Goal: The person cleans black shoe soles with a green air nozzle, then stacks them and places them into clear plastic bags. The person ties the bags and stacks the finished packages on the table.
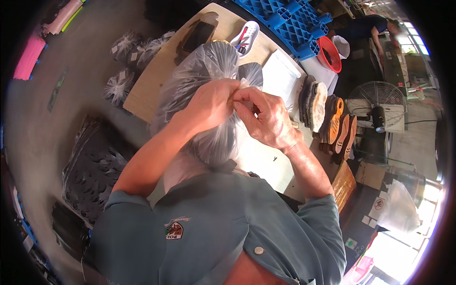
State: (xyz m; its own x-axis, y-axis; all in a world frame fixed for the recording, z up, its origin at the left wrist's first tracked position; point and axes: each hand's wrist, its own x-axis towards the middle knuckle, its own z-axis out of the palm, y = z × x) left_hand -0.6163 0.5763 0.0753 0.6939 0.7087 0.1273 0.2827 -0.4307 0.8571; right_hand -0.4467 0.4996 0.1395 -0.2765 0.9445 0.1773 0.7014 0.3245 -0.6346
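Note:
A clear plastic bag [209, 59] stands in front of me on the table, with dark contents showing dimly through its film. My left hand [211, 103] pinches the bag's gathered neck, its fingers bent together. Opposite it, my right hand [270, 118] has thumb and forefinger closed at the same gathered neck, fingertips meeting those of the left. Both forearms rise from the teal sleeves of my shirt. What lies between the fingertips is mostly hidden, though bunched film shows around them. Below the hands the film [219, 142] spreads in creases towards my body.
On the wooden table [149, 90] lie a dark flat object [198, 36], a white shoe sole [246, 39] and a paper sheet [281, 76]. Stacked soles [315, 107] line its right edge. Tied bags [118, 88] sit left. Beyond are a blue pallet [266, 14], fan [377, 107] and another person [365, 26].

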